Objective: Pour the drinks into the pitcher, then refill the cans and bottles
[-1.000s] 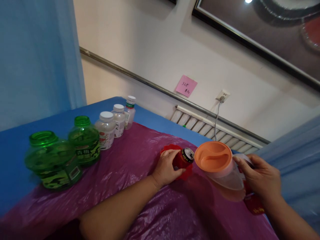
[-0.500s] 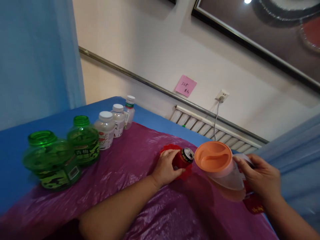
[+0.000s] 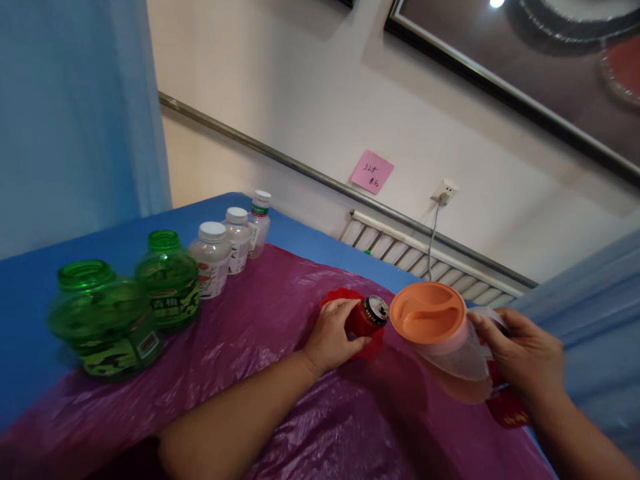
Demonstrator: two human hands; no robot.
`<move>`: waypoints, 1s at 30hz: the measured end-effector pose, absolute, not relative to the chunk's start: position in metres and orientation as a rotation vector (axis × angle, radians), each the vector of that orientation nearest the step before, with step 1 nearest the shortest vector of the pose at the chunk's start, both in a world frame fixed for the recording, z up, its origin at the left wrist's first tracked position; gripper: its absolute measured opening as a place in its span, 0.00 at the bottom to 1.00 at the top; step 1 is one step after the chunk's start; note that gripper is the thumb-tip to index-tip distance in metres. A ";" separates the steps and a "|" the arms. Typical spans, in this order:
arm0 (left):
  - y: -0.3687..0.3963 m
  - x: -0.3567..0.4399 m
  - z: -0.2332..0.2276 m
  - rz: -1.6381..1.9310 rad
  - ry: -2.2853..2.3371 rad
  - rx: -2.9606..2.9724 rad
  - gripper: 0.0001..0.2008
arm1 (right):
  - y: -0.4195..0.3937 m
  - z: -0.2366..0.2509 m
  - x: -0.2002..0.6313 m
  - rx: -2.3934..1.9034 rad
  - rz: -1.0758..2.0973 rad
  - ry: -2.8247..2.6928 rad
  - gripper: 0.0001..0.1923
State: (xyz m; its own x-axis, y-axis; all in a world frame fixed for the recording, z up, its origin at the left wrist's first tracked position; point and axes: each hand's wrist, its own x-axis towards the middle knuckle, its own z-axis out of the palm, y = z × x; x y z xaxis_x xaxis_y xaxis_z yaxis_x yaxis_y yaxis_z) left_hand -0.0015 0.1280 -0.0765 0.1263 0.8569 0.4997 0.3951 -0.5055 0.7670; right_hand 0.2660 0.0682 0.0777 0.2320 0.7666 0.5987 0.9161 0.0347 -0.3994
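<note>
My left hand [image 3: 333,333] is wrapped round a red drink can [image 3: 361,319], its opened silver top facing up and right. Under the can shows a red wavy-edged dish [image 3: 345,294], partly covered by the hand and can. My right hand [image 3: 525,353] grips the handle of a clear plastic pitcher [image 3: 463,360] with an orange lid [image 3: 427,313]. The pitcher's lid end is close to the can's top; whether anything flows between them I cannot tell. Behind and below the right hand stands something red with yellow print [image 3: 509,407], mostly hidden.
On the left stand two green jars [image 3: 107,333] without lids and several clear bottles with white caps [image 3: 212,260]. Purple plastic sheeting [image 3: 295,283] covers part of the blue table [image 3: 200,210]. Beyond are a wall pipe [image 3: 280,158], a radiator [image 3: 390,250] and a plugged-in cord [image 3: 434,233].
</note>
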 end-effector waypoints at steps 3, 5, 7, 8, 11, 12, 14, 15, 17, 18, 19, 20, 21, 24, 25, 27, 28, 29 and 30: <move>0.128 -0.002 -0.076 1.359 1.206 1.963 0.37 | 0.068 0.078 0.266 -1.753 -0.266 -1.562 0.25; 0.128 -0.001 -0.076 1.361 1.204 1.968 0.37 | 0.068 0.077 0.266 -1.755 -0.262 -1.565 0.26; 0.129 -0.001 -0.077 1.362 1.202 1.972 0.37 | 0.068 0.078 0.266 -1.751 -0.259 -1.572 0.26; 0.129 -0.001 -0.077 1.362 1.203 1.972 0.37 | 0.068 0.078 0.266 -1.746 -0.260 -1.572 0.26; 0.129 -0.001 -0.077 1.360 1.203 1.973 0.37 | 0.068 0.079 0.265 -1.737 -0.252 -1.562 0.26; 0.129 -0.001 -0.078 1.362 1.202 1.972 0.37 | 0.068 0.079 0.265 -1.736 -0.250 -1.560 0.26; 0.129 -0.001 -0.078 1.366 1.198 1.971 0.37 | 0.068 0.079 0.264 -1.738 -0.257 -1.569 0.26; 0.129 -0.001 -0.079 1.369 1.199 1.969 0.37 | 0.068 0.079 0.264 -1.740 -0.262 -1.575 0.26; 0.129 -0.001 -0.079 1.375 1.202 1.964 0.37 | 0.068 0.078 0.265 -1.748 -0.265 -1.577 0.26; 0.129 -0.001 -0.079 1.376 1.203 1.963 0.37 | 0.068 0.078 0.265 -1.753 -0.264 -1.575 0.26; 0.129 -0.001 -0.078 1.378 1.204 1.961 0.37 | 0.068 0.078 0.266 -1.757 -0.263 -1.569 0.26; 0.129 0.000 -0.078 1.378 1.205 1.959 0.37 | 0.068 0.077 0.266 -1.762 -0.261 -1.566 0.26; 0.129 0.000 -0.078 1.378 1.206 1.957 0.37 | 0.068 0.077 0.266 -1.770 -0.262 -1.565 0.26; 0.129 -0.001 -0.077 1.377 1.208 1.958 0.37 | 0.068 0.076 0.268 -1.792 -0.265 -1.559 0.26; 0.129 -0.001 -0.077 1.376 1.209 1.960 0.37 | 0.068 0.076 0.268 -1.796 -0.262 -1.559 0.26; 0.129 -0.001 -0.077 1.372 1.212 1.963 0.37 | 0.068 0.076 0.269 -1.788 -0.259 -1.559 0.26; 0.129 -0.001 -0.077 1.369 1.214 1.964 0.37 | 0.068 0.076 0.270 -1.782 -0.260 -1.560 0.25; 0.129 -0.001 -0.077 1.365 1.215 1.966 0.37 | 0.068 0.076 0.270 -1.777 -0.262 -1.561 0.25; 0.129 -0.001 -0.077 1.361 1.215 1.967 0.37 | 0.068 0.076 0.270 -1.774 -0.263 -1.561 0.25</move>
State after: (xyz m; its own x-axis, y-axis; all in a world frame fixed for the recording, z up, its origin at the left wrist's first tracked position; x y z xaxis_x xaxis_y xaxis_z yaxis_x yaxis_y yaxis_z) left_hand -0.0009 0.1291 -0.0773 0.1226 0.8544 0.5050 0.4054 -0.5076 0.7603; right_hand 0.2703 0.0682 0.0762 0.2367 0.7672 0.5961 0.9201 0.0201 -0.3911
